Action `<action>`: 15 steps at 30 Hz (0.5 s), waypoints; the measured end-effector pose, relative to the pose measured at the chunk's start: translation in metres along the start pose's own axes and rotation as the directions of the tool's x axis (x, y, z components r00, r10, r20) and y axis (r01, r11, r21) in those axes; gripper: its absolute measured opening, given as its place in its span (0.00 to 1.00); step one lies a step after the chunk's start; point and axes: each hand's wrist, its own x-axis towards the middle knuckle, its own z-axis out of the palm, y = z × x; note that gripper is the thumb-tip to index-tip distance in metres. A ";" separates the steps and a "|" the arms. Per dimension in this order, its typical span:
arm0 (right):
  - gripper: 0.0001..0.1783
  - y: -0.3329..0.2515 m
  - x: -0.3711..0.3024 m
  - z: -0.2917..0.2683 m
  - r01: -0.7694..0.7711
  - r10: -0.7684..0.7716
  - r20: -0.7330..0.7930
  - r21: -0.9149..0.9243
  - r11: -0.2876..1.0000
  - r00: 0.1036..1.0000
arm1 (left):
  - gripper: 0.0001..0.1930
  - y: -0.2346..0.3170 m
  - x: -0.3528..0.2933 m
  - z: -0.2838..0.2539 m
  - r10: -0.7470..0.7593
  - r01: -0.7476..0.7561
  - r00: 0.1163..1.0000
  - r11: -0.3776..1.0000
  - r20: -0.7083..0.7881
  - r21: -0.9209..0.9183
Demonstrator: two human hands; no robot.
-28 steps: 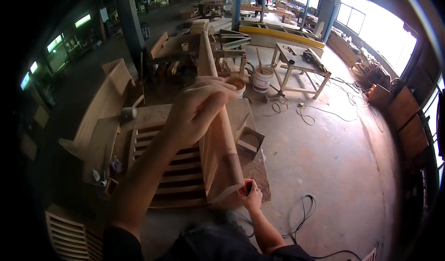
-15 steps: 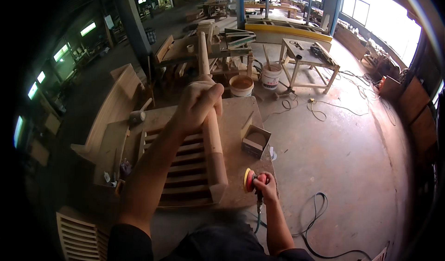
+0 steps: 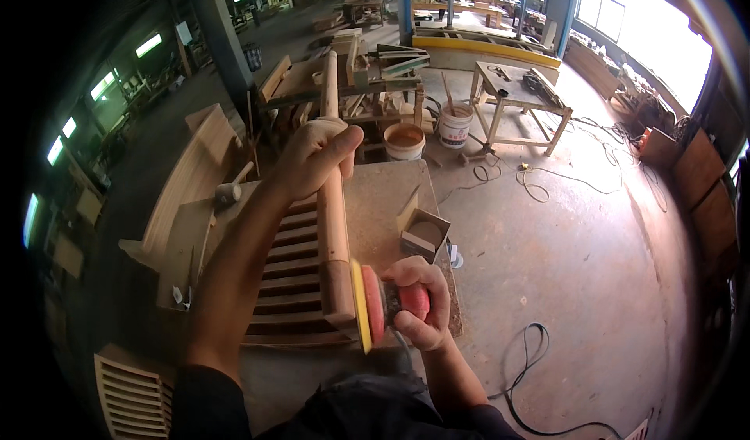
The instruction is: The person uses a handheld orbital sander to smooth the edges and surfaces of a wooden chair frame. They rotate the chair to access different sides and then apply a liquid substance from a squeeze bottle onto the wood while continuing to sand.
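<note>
My left hand [image 3: 319, 152] is wrapped around a long wooden post [image 3: 333, 225] that runs along the right side of a slatted wooden frame [image 3: 289, 260]. The frame lies on a worktable [image 3: 383, 198]. In my right hand [image 3: 428, 303] is a red orbital sander [image 3: 373, 303] with a yellow pad edge. Its pad stands upright against or very close to the right side of the post's near end; whether they touch I cannot tell. A hose [image 3: 405, 346] hangs from the sander.
An open cardboard box of round sanding discs [image 3: 426, 235] sits right of the post. A mallet [image 3: 228, 193] lies at left. Buckets [image 3: 405, 141] stand beyond the table. A small table [image 3: 522, 100] is farther right. Hose loops [image 3: 531, 354] lie on the floor.
My right hand has brought the sander up and left, from beside the table edge to the post's near end. The post and my left hand have shifted slightly left.
</note>
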 end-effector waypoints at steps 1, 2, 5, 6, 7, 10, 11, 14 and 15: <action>0.29 0.001 0.001 0.000 0.031 -0.031 0.014 -0.005 1.000 0.999 | 0.36 -0.005 -0.001 0.002 0.045 -0.044 0.998 0.999 -0.046 0.009; 0.29 0.002 0.002 0.002 0.023 -0.023 0.008 -0.007 1.000 1.000 | 0.36 -0.009 -0.005 0.002 0.044 -0.044 0.997 0.999 -0.062 -0.005; 0.28 0.001 0.013 0.003 0.042 -0.042 0.014 -0.059 0.997 0.999 | 0.35 -0.008 -0.008 0.004 0.073 -0.076 0.992 0.997 -0.102 -0.033; 0.28 0.001 0.016 0.001 0.071 -0.069 0.024 -0.091 0.993 0.997 | 0.34 -0.007 -0.009 0.004 0.090 -0.093 0.991 0.995 -0.096 -0.029; 0.28 0.001 0.018 0.002 0.100 -0.097 0.033 -0.122 0.987 0.995 | 0.33 -0.005 -0.008 0.004 0.106 -0.109 0.990 0.994 -0.089 -0.024; 0.29 -0.005 0.020 0.007 0.022 -0.025 -0.074 -0.038 0.999 0.997 | 0.32 -0.004 -0.004 0.008 0.061 -0.070 0.992 0.994 -0.109 -0.082; 0.29 -0.006 0.019 0.008 -0.002 0.001 -0.109 -0.009 1.000 0.994 | 0.32 -0.005 -0.002 0.010 0.062 -0.074 0.992 0.992 -0.112 -0.100; 0.32 -0.021 0.032 0.002 -0.039 0.031 -0.108 -0.070 0.997 0.994 | 0.33 -0.005 0.000 0.014 0.116 -0.138 0.975 0.985 -0.191 -0.107; 0.32 -0.032 0.041 -0.002 -0.047 0.036 -0.101 -0.114 0.992 0.994 | 0.33 -0.006 0.001 0.017 0.118 -0.146 0.971 0.982 -0.210 -0.120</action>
